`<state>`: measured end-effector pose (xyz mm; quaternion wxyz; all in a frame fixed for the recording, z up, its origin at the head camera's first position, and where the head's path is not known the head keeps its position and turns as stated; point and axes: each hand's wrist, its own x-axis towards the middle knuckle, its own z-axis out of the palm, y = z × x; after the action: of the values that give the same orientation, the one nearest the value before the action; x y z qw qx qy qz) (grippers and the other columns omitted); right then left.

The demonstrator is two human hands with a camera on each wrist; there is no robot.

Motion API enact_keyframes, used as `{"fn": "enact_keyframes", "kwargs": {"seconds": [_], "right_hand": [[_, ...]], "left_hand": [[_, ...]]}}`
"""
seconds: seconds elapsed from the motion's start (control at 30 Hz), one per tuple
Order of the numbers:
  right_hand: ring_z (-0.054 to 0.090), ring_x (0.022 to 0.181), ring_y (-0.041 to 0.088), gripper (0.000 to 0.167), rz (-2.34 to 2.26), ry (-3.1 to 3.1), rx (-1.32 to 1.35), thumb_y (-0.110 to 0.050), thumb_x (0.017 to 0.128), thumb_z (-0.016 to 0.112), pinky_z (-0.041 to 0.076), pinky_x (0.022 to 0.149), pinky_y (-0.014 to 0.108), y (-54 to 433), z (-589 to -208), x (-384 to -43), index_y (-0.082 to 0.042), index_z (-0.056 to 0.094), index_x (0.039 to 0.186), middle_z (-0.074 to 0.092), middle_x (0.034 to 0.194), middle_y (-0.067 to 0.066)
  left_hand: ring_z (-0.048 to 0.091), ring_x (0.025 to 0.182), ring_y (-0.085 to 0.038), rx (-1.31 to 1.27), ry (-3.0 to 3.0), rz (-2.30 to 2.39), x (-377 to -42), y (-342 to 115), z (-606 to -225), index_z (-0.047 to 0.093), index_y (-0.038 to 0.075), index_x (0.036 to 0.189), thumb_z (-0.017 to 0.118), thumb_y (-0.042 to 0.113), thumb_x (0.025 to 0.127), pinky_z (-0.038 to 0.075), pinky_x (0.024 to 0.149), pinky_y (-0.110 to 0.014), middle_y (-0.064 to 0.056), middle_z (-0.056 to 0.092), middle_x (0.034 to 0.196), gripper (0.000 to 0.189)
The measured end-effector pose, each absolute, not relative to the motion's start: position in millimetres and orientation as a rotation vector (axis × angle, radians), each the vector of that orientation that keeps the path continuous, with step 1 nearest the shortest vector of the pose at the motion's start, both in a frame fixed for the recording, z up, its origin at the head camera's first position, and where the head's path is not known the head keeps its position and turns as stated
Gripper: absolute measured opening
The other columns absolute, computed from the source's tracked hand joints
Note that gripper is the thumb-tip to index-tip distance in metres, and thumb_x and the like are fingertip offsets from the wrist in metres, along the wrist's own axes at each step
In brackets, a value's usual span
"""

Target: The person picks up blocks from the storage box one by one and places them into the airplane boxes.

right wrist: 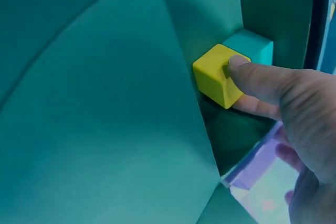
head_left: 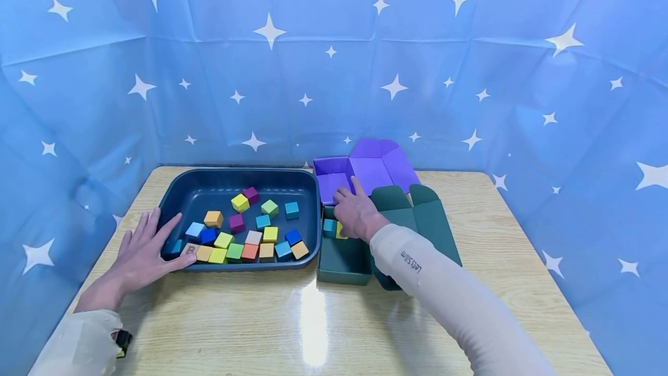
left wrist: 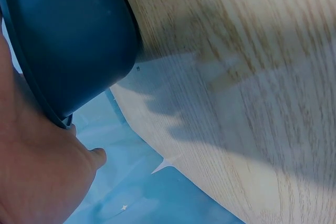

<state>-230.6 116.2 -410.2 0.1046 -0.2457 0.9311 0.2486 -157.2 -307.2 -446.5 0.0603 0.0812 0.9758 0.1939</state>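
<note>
In the head view my right hand (head_left: 357, 212) reaches into the green box (head_left: 344, 277), at its far end. The right wrist view shows its thumb and a finger pinching a yellow cube (right wrist: 216, 74) against a teal cube (right wrist: 253, 45) in the box's corner. My left hand (head_left: 138, 257) rests spread over the left rim of the dark blue tray (head_left: 245, 174), its thumb near a wooden cube marked with a B (head_left: 190, 250). Only the outer side of the left hand (left wrist: 44, 166) shows in the left wrist view, beside the tray wall.
Several coloured cubes lie in the tray, many along its near side, among them an orange-red cube (head_left: 250, 252). An open purple box (head_left: 330, 181) stands behind the green one. The open green lid (head_left: 438, 226) spreads rightward beneath the right forearm. A starry blue curtain (head_left: 334, 74) surrounds the table.
</note>
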Motion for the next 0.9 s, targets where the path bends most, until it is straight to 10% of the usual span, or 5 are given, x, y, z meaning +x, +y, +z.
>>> {"fn": "enact_keyframes", "kwargs": {"seconds": [0.37, 0.9], "right_hand": [[0.035, 0.142, 0.024, 0.02, 0.315, 2.853, -0.807, -0.046, 0.083, 0.075, 0.008, 0.121, 0.062, 119.9, -375.3, -234.6, -0.028, 0.078, 0.091, 0.054, 0.143, 0.0], [0.031, 0.145, 0.023, 0.042, -0.221, 2.946, -0.798, -0.05, 0.086, 0.069, 0.006, 0.122, 0.059, 96.7, -362.5, -252.6, -0.027, 0.068, 0.121, 0.047, 0.149, 0.001]], "left_hand": [[-0.019, 0.145, -0.051, 0.25, 2.95, 0.595, -156.9, -308.0, -447.4, 0.009, 0.016, 0.158, 0.062, 0.065, 0.082, -0.01, 0.108, -0.077, -0.026, -0.016, 0.161, 0.104], [-0.017, 0.145, -0.052, 0.252, 2.967, 0.598, -156.5, -307.9, -449.5, 0.011, 0.016, 0.158, 0.063, 0.065, 0.082, -0.008, 0.108, -0.077, -0.027, -0.013, 0.161, 0.104]]}}
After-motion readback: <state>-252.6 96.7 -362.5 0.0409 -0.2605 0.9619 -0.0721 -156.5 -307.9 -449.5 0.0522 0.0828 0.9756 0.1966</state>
